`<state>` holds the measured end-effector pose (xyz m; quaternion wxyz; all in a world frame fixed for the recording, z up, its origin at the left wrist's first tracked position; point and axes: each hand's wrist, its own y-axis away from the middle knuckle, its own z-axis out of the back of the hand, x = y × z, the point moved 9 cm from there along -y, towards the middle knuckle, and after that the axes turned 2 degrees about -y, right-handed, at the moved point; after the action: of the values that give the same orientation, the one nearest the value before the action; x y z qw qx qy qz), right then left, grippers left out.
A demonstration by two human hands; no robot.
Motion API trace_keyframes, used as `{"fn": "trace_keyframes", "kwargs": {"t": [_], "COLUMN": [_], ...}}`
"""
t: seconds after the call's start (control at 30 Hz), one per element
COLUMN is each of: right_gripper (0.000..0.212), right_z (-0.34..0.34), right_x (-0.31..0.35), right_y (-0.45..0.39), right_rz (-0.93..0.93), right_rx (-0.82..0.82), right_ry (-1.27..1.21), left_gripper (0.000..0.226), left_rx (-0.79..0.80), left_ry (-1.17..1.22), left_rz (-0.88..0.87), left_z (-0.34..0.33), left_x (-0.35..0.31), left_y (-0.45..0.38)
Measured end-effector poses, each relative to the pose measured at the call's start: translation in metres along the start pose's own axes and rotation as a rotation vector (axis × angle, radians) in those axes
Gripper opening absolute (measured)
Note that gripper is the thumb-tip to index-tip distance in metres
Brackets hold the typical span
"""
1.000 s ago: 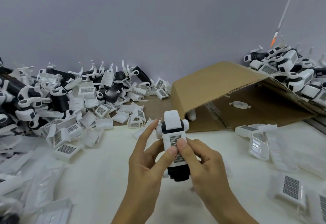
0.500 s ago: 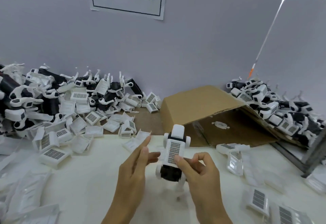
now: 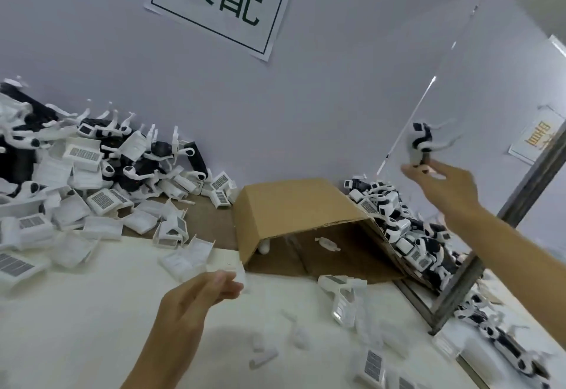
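A small white and black toy robot (image 3: 420, 143) with thin white limbs is up in the air at the right, in front of the wall, blurred by motion. My right hand (image 3: 445, 185) is raised under it, and thumb and fingertips pinch the toy's lower end. My left hand (image 3: 196, 299) hovers low over the white table (image 3: 92, 327), fingers relaxed and holding nothing. A pile of finished white and black toys (image 3: 404, 229) lies below my right hand.
A brown cardboard box (image 3: 294, 214) lies on its side in the middle with a white part inside. At the left is a heap of white grille housings and black parts (image 3: 92, 180). Loose white parts (image 3: 346, 299) dot the table. A metal frame (image 3: 459, 290) bounds the right.
My right hand has lifted the toy off the table and swung it up to the right, over the finished pile. My left hand let go and stayed low. The view tilted upward.
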<state>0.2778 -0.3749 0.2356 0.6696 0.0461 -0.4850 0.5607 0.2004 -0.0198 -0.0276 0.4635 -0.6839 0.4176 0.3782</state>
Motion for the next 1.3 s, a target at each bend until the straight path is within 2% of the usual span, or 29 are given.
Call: {"fn": "trace_keyframes", "kwargs": {"t": [0.03, 0.07, 0.13, 0.17, 0.33, 0.4, 0.53, 0.7, 0.8, 0.9, 0.97, 1.03, 1.07, 1.13, 1.23, 1.3], "right_gripper": [0.059, 0.056, 0.023, 0.017, 0.02, 0.023, 0.022, 0.022, 0.023, 0.022, 0.023, 0.023, 0.023, 0.022, 0.022, 0.022], "right_z": [-0.007, -0.016, -0.042, -0.061, -0.179, -0.224, -0.274, -0.279, -0.287, -0.293, -0.295, -0.295, -0.296, -0.296, -0.297, -0.297], "right_x": [-0.01, -0.016, -0.021, -0.023, -0.021, -0.017, -0.01, -0.018, -0.023, -0.028, -0.03, -0.031, -0.031, -0.03, -0.029, -0.028], "right_y": [-0.005, 0.0, 0.028, 0.047, 0.167, 0.217, 0.277, 0.275, 0.273, 0.272, 0.272, 0.272, 0.273, 0.274, 0.274, 0.274], "right_rz": [-0.097, -0.147, -0.149, -0.139, -0.152, -0.231, -0.289, -0.272, -0.294, -0.312, -0.31, -0.307, -0.31, -0.319, -0.305, -0.292], "right_rx": [0.063, 0.113, 0.195, 0.252, 0.584, 0.665, 0.688, 0.676, 0.702, 0.69, 0.675, 0.668, 0.669, 0.668, 0.661, 0.659], "right_ry": [0.013, 0.036, 0.014, -0.021, -0.408, -0.57, -0.733, -0.769, -0.785, -0.785, -0.791, -0.801, -0.806, -0.814, -0.809, -0.8], "left_gripper": [0.033, 0.031, 0.028, 0.028, 0.027, 0.028, 0.028, 0.021, 0.017, 0.019, 0.018, 0.032, 0.041, 0.056, 0.059, 0.055], "left_rx": [0.007, 0.012, 0.015, 0.002, -0.127, -0.172, -0.305, -0.537, -0.757, -0.921, -0.957, -1.03, -1.071, -1.071, -0.864, -0.771], "left_ry": [-0.014, -0.029, -0.063, -0.076, -0.157, -0.206, -0.245, -0.267, -0.257, -0.315, -0.511, -0.831, -0.997, -1.333, -1.728, -1.852], "left_rz": [0.005, 0.012, 0.027, 0.034, 0.073, 0.083, 0.117, 0.135, 0.086, -0.068, -0.183, -0.254, -0.236, -0.059, 0.392, 0.422], "left_z": [0.0, 0.0, 0.002, 0.004, 0.025, 0.034, 0.057, 0.085, 0.107, 0.131, 0.147, 0.169, 0.182, 0.216, 0.273, 0.288], "left_x": [0.0, 0.001, 0.003, 0.004, 0.013, 0.012, 0.005, 0.001, -0.008, -0.041, -0.082, -0.131, -0.153, -0.187, -0.192, -0.191], "left_y": [0.0, 0.0, -0.001, -0.002, -0.005, -0.005, -0.002, 0.003, 0.008, 0.001, -0.016, -0.035, -0.046, -0.068, -0.086, -0.087]}}
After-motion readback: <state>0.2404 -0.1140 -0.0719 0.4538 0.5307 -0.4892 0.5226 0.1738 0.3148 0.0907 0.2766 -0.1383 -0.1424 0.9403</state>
